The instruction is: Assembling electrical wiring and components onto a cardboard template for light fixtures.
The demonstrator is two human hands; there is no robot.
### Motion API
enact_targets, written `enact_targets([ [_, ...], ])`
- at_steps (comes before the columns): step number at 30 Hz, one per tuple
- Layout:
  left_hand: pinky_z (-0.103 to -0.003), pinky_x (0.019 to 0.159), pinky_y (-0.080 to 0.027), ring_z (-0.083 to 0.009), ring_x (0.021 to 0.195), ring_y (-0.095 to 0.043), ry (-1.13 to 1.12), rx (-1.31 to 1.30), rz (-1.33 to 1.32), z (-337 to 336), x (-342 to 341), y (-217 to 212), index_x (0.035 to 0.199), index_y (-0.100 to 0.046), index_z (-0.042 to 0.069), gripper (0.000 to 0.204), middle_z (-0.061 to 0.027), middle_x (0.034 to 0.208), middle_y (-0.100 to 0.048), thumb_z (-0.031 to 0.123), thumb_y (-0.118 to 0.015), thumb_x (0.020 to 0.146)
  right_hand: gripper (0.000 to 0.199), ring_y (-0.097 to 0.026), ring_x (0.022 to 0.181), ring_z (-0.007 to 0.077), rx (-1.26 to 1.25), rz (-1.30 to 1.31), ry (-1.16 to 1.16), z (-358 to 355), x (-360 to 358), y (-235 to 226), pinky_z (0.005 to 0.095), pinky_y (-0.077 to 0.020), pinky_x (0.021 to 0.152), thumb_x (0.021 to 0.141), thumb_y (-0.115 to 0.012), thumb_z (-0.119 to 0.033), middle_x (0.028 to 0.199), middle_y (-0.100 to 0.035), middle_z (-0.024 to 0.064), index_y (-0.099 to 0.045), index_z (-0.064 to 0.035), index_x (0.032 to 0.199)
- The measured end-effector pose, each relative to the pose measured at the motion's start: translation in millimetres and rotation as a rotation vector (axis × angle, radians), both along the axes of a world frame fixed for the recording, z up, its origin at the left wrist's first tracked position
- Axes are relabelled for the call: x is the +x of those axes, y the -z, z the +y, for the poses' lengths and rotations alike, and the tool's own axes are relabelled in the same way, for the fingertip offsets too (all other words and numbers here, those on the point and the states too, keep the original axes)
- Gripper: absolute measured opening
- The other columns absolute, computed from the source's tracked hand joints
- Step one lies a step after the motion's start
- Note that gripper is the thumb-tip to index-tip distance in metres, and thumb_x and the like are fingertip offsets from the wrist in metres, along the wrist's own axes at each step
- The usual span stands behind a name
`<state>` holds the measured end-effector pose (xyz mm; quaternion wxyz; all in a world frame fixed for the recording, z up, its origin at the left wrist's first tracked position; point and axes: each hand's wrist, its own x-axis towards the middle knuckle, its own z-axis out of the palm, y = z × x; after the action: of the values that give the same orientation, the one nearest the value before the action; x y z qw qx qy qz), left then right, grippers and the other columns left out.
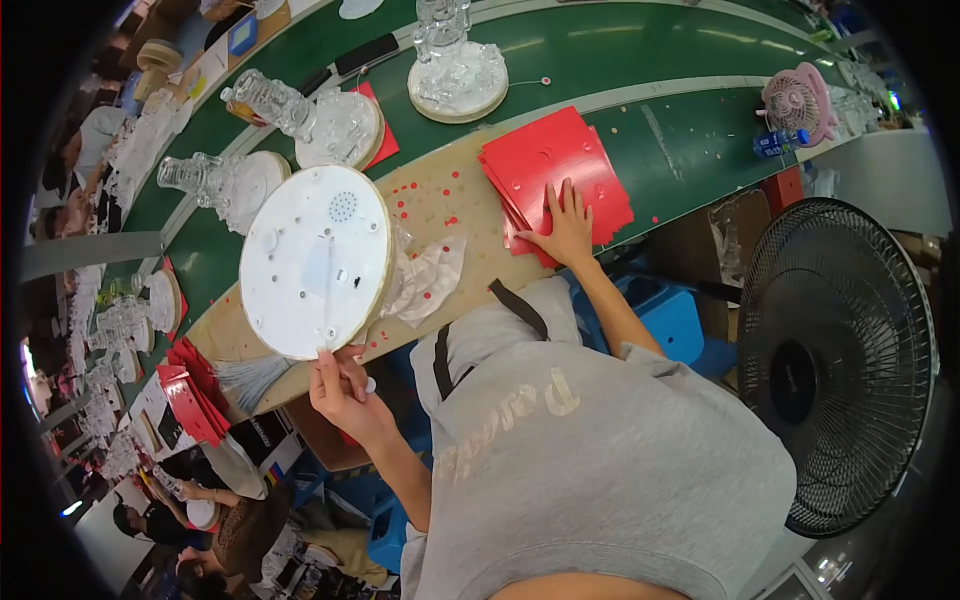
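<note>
A round white base [300, 265] with screws, small pads and a patch of speaker holes shows its flat underside, tilted toward me. Clear plastic pokes out beneath its right side. At its near rim my left hand [352, 398] is closed, fingertips pinching the edge; a small white bit shows by the fingers. A thin pale strip runs across the underside toward those fingertips. My right hand [567, 225] lies spread on a stack of glossy red sheets [560, 155], pressing nothing between its fingers.
Crumpled clear wrap [428, 280] and scattered red dots lie on the brown board [480, 240]. Clear ornaments on round bases [458, 85] stand along the green table. A grey tassel [252, 380] and red sheets [190, 390] are left. A black fan [840, 365] stands right; a pink fan [800, 105] farther off.
</note>
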<state>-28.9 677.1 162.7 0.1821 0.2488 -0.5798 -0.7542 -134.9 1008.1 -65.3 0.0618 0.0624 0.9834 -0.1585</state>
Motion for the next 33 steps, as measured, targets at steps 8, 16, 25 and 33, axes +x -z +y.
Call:
enact_targets([
  [8,-0.022,0.046,-0.023,-0.0036,0.043,-0.031,-0.049,-0.001,-0.012,11.6,-10.7,-6.0,0.079,-0.061,-0.001,0.032,-0.0168,0.073,-0.071,0.018,-0.058,0.104,0.063,-0.064,0.107,0.0481,0.053,-0.039,-0.179,34.0,-26.8,-44.0,0.0558,-0.0525,0.092,0.096,-0.058,-0.043,0.132,-0.058,0.0314,-0.046,-0.0116,0.15],
  [16,-0.024,0.047,-0.018,-0.0029,0.046,-0.03,-0.086,0.013,-0.026,12.7,-4.8,-6.7,0.068,-0.054,0.007,0.035,-0.0098,0.064,-0.067,0.015,-0.062,0.101,0.024,-0.071,0.093,0.0207,-0.438,0.612,0.172,38.7,-59.8,-268.8,0.0336,-0.055,0.08,0.105,-0.057,-0.018,0.102,-0.073,0.0103,-0.068,0.0008,0.116],
  [25,-0.023,0.046,-0.017,-0.0022,0.047,-0.032,-0.152,0.053,0.002,13.1,5.3,2.4,0.073,-0.057,0.005,0.03,-0.0028,0.058,-0.056,0.013,-0.06,0.102,0.032,-0.067,0.086,0.0098,-1.627,-0.09,0.042,-116.0,-82.6,-230.1,0.0252,-0.0538,0.078,0.103,-0.057,-0.017,0.106,-0.072,0.0063,-0.062,0.0008,0.129],
  [33,-0.021,0.047,-0.035,-0.0093,0.041,-0.035,-0.225,0.256,0.076,0.2,22.8,6.8,0.092,-0.065,0.002,0.059,-0.0047,0.059,-0.057,0.043,-0.026,0.109,0.057,-0.067,0.077,0.004,-1.205,-0.4,-0.258,-149.3,-69.2,-232.7,0.0215,-0.0487,0.065,0.099,-0.065,-0.013,0.089,-0.075,0.0031,-0.047,-0.0086,0.153],
])
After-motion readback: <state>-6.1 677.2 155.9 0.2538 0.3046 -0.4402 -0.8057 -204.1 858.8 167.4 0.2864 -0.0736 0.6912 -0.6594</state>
